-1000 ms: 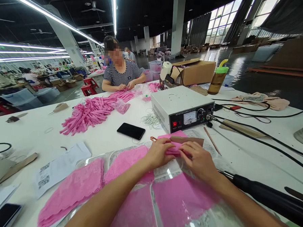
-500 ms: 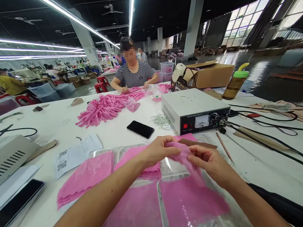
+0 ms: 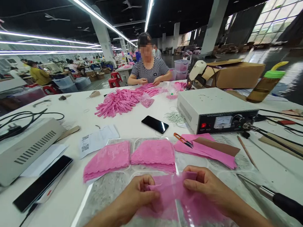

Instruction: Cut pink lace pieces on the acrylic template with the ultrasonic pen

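Note:
Over the near part of a grey marbled board (image 3: 104,192), my left hand (image 3: 137,197) pinches one edge of a thin, sheer pink fabric piece (image 3: 169,189). My right hand (image 3: 206,185) grips the same fabric a little further right, so it spans between them. Pink fabric continues beneath both hands; how much is held and how much lies flat I cannot tell. Just beyond are two stacks of scalloped pink fabric pieces, a left stack (image 3: 108,158) and a right stack (image 3: 154,154). Orange-handled thread snips (image 3: 183,140) lie on flat pink fabric beside a brown strip (image 3: 216,145).
A control box (image 3: 218,106) with cables stands at the right. A black-handled pointed tool (image 3: 269,194) lies near my right forearm. Phones (image 3: 154,124) and a second grey box (image 3: 25,151) are on the table. Opposite, a person (image 3: 150,67) handles pink strips (image 3: 119,103).
Both hands have come lower and nearer with the pink fabric, now spread between them. The view has swung left, and the orange snips and both stacks now show.

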Motion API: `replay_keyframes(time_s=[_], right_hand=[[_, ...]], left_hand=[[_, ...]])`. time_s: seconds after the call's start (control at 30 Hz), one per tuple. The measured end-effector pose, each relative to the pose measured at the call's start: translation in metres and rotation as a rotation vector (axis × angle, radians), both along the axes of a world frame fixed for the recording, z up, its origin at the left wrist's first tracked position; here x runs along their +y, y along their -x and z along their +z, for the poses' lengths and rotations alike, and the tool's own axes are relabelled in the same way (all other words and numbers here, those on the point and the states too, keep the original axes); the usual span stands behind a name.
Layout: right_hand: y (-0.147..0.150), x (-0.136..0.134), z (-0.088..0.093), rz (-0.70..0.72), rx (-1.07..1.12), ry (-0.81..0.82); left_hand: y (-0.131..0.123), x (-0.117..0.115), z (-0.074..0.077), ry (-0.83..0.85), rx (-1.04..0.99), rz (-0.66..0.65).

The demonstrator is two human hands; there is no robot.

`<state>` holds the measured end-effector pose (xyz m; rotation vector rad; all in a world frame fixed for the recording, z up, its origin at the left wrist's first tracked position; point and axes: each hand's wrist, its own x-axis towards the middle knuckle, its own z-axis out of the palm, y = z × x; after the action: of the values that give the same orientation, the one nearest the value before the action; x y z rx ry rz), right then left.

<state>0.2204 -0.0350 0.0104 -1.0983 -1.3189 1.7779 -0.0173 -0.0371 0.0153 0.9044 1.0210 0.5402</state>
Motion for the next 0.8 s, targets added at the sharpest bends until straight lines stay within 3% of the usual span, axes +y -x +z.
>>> replay_keyframes(time_s=[0.13,0.3,0.37,0.6,0.8], right_hand=[[0.014,0.001,-0.001,0.078,-0.032,-0.001],[0.027,0.003,0.001,0.162,-0.037,0.01],[0.029,0.004,0.001,0.17,-0.031,0.059],[0.048,0.006,-0.008,0.117,-0.054,0.105],[0.069,0.008,-0.021,0.092,-0.139,-0.001]], left_hand=[[0.004,-0.005,0.005,-0.029,0.004,-0.04],[-0.002,0.001,0.011,-0.213,0.141,-0.19],[0.0,0.003,0.012,-0.248,0.169,-0.192],[0.042,0.014,0.022,-0.312,0.33,-0.21],[0.067,0.024,0.011,-0.421,0.528,-0.275]])
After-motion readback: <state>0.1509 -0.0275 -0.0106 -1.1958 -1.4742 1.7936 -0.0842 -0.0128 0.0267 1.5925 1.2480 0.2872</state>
